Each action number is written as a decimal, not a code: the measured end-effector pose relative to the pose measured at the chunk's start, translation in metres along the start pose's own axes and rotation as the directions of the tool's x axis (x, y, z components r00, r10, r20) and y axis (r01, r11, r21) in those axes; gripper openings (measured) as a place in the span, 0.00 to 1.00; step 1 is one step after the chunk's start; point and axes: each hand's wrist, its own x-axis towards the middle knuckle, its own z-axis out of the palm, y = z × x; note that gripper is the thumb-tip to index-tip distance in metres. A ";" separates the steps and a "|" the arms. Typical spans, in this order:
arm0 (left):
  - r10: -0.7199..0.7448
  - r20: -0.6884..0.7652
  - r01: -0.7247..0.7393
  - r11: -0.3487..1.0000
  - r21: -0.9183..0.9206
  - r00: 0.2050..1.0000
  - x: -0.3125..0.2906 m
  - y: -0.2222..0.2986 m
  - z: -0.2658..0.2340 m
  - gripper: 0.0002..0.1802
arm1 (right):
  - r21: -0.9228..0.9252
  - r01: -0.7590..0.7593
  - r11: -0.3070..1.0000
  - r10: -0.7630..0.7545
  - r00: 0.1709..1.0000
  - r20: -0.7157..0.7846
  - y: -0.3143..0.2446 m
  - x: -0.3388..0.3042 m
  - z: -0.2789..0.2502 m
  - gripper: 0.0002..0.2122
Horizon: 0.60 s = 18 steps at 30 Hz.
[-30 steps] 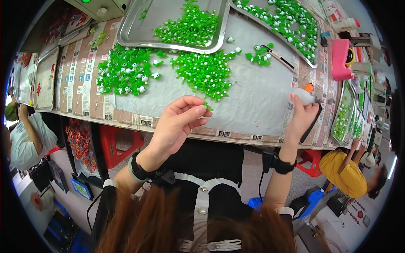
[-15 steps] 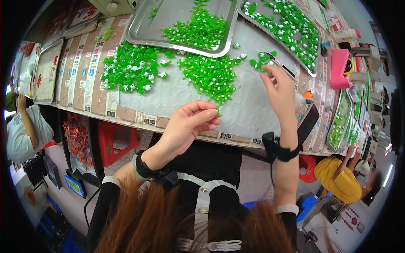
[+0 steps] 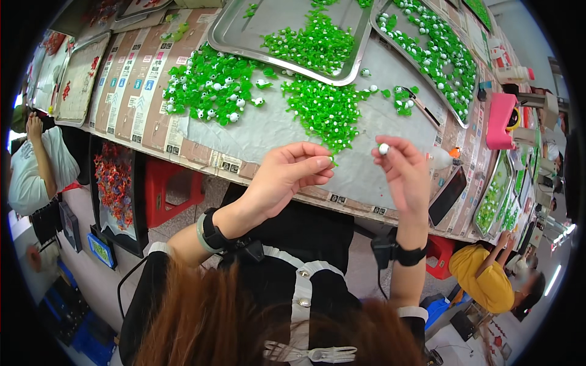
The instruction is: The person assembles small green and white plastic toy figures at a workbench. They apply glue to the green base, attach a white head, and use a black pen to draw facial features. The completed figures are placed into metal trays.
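Observation:
My left hand (image 3: 287, 174) is closed, thumb and forefinger pinching a small green plastic piece (image 3: 334, 161) at the near tip of a pile of green pieces with white spots (image 3: 320, 113). To its right, my right hand (image 3: 406, 177) pinches a small white ball (image 3: 383, 149) just above the pale sheet (image 3: 232, 141). The two hands are a short way apart. At the left lies a heap of green pieces with white balls on them (image 3: 210, 85). A few more such pieces (image 3: 403, 105) lie beyond my right hand, beside a slim dark-and-pale tool (image 3: 425, 110).
Metal trays (image 3: 347, 79) of green parts stand at the back and back right. A dark phone (image 3: 447, 195) and a pink tape dispenser (image 3: 500, 122) are on the right. Below the table's front edge are a red stool (image 3: 171, 190) and a bin of reddish parts (image 3: 116, 189). A person in yellow (image 3: 482, 277) sits at right.
My right hand has come back toward me from the small group of pieces by the tool, now with a white ball in its fingers. My left hand keeps its pinch; the whole view has shifted slightly.

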 end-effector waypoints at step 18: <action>0.129 0.054 -0.139 0.855 0.500 0.990 -0.010 -0.003 0.019 0.07 | -0.162 0.165 0.973 -0.178 0.981 -0.074 0.022 -0.051 0.036 0.08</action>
